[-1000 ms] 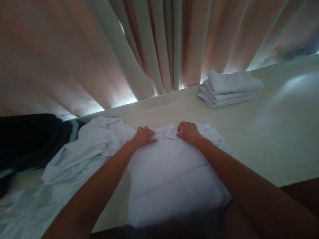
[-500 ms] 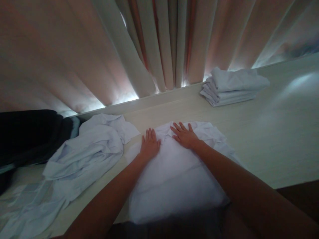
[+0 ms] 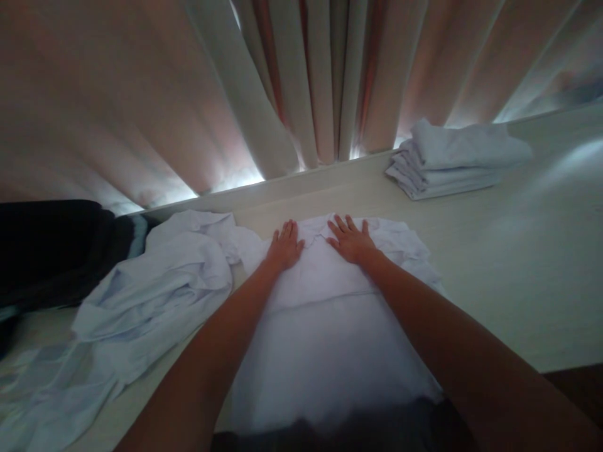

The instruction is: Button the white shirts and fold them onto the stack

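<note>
Head view. My left hand (image 3: 284, 246) and my right hand (image 3: 351, 240) lie palm-down on the far end of the white shirt (image 3: 325, 339), just either side of its collar. The fingers of both hands are extended, spread flat and hold nothing; a second ago they were curled at the collar edge. The change indicates pressing and smoothing rather than gripping.

The white shirt lies flat on the worktop (image 3: 518, 263), directly in front of me, with a horizontal crease across its middle. It now extends further along the worktop than half a second ago.

To its left, touching it, lies a crumpled pale shirt (image 3: 160, 295). A dark bundle (image 3: 51, 251) sits further left. A stack of folded white garments (image 3: 456, 160) rests well apart, far right, near the curtain (image 3: 301, 88).
</note>
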`<state>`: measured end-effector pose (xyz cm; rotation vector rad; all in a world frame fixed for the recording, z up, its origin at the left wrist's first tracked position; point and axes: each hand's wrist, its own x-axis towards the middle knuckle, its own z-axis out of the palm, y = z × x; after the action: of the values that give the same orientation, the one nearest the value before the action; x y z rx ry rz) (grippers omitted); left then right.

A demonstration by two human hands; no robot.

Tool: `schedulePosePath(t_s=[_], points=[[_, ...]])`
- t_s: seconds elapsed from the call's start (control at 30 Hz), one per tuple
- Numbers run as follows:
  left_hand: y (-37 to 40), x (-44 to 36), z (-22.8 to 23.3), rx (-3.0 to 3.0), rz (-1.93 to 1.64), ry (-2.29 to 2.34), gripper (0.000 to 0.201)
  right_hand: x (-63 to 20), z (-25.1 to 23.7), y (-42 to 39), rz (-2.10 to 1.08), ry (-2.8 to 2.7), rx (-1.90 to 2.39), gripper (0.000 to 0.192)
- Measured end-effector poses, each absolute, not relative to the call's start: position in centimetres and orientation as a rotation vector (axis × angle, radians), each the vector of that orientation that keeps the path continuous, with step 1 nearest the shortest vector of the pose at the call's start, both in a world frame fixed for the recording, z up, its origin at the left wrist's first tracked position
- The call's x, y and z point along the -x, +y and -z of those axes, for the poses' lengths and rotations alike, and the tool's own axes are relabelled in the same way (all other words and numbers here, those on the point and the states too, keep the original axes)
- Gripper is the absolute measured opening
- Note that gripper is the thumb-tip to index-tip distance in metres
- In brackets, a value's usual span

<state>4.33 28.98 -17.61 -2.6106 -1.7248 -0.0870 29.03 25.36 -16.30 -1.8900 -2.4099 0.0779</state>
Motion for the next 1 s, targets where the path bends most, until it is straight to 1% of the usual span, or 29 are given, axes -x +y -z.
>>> schedulePosePath(t_s=[0.23, 0.37, 0.43, 0.5, 0.6, 0.73, 0.8, 0.87, 0.93, 1.0], points=[[35.2, -4.2, 18.2, 2.660, 0.158, -1.656, 0.068, -29.3, 15.9, 30.8, -0.132, -2.384, 1.926, 0.074], [37.9, -3.9, 17.8, 2.671, 0.208, -1.620, 0.062, -29.4, 15.9, 33.5, -0.167, -2.373, 1.912, 0.074], [38.0, -3.5, 17.0, 2.649, 0.311, -1.604, 0.058, -29.4, 15.8, 34.5, -0.191, -2.361, 1.884, 0.074], [36.9, -3.1, 16.0, 2.620, 0.506, -1.590, 0.053, -29.5, 15.5, 35.0, -0.205, -2.344, 1.840, 0.071], [32.7, -2.0, 13.9, 2.575, 0.856, -1.592, 0.046, -29.9, 14.7, 34.4, -0.173, -2.241, 1.734, 0.063], [23.1, 0.1, 10.8, 2.548, 1.254, -1.703, 0.043, -30.9, 12.2, 29.7, -0.061, -2.000, 1.500, 0.054], [17.1, 1.3, 9.3, 2.478, 1.480, -1.879, 0.042, -31.6, 10.6, 25.3, -0.050, -1.890, 1.362, 0.050], [10.8, 2.3, 8.5, 2.289, 1.717, -2.205, 0.044, -32.3, 9.4, 19.8, -0.115, -1.754, 1.277, 0.045], [4.5, 3.0, 8.7, 1.963, 1.957, -2.509, 0.045, -32.8, 9.0, 13.3, -0.248, -1.484, 1.327, 0.039], [-1.5, 3.2, 9.9, 1.620, 2.036, -2.789, 0.043, -33.1, 9.7, 6.5, -0.444, -1.109, 1.447, 0.036]])
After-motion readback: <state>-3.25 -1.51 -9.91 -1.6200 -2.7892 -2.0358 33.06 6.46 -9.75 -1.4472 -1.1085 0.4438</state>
